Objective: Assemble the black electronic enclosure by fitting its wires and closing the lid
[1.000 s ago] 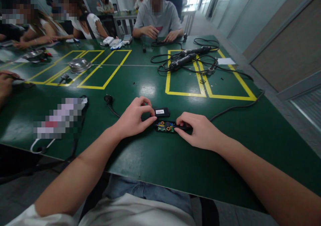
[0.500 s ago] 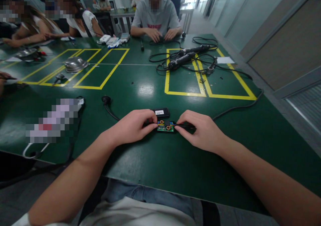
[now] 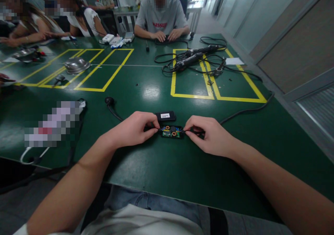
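Your board (image 3: 171, 131), green with copper-coloured coils and blue and yellow wires, sits in its open black case on the table (image 3: 146, 165). Your left hand (image 3: 135, 129) pinches the cable at the board's left end; your right hand (image 3: 212, 136) pinches the one at its right. Just beyond the board lies the labelled cover (image 3: 166, 116); farther beyond, two black tools (image 3: 189, 62) lie among looped cords.

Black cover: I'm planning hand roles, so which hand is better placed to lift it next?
Probably the left hand: its fingers are beside the black cover; the right hand is farther off.
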Tool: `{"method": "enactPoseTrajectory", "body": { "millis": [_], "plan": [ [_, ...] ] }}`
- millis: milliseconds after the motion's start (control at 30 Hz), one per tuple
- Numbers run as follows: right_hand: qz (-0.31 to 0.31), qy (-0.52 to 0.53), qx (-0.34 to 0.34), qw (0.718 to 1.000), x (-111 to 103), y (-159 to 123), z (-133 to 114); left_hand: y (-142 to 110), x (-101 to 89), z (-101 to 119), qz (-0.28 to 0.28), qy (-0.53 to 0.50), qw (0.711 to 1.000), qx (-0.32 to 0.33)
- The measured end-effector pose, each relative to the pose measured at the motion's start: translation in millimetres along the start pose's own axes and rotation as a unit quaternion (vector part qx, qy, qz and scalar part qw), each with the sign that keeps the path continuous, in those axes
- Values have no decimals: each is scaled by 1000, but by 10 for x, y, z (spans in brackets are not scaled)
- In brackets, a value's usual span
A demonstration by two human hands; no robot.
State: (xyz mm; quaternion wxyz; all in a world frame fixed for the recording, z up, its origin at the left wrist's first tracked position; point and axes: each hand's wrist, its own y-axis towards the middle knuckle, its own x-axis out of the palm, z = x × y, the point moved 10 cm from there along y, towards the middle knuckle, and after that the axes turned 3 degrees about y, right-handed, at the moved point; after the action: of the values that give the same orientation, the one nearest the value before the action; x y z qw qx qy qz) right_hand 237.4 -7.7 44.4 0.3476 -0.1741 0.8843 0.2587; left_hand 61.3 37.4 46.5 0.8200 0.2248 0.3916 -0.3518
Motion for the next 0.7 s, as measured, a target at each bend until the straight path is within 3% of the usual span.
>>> {"method": "enactPoseTrajectory", "body": {
  "millis": [333,433,567,700],
  "plan": [
    [-26,-32,40,998,48,-14,101,11,12,48,1,38,998,47],
    [-33,-49,32,998,79,-11,91,28,-28,76,36,86,994,60],
    [-19,-73,15,997,78,-6,70,93,-48,-37,97,109,989,16],
    [15,-96,2,995,60,0,70,165,32,-203,88,105,990,-42]
  ]
}}
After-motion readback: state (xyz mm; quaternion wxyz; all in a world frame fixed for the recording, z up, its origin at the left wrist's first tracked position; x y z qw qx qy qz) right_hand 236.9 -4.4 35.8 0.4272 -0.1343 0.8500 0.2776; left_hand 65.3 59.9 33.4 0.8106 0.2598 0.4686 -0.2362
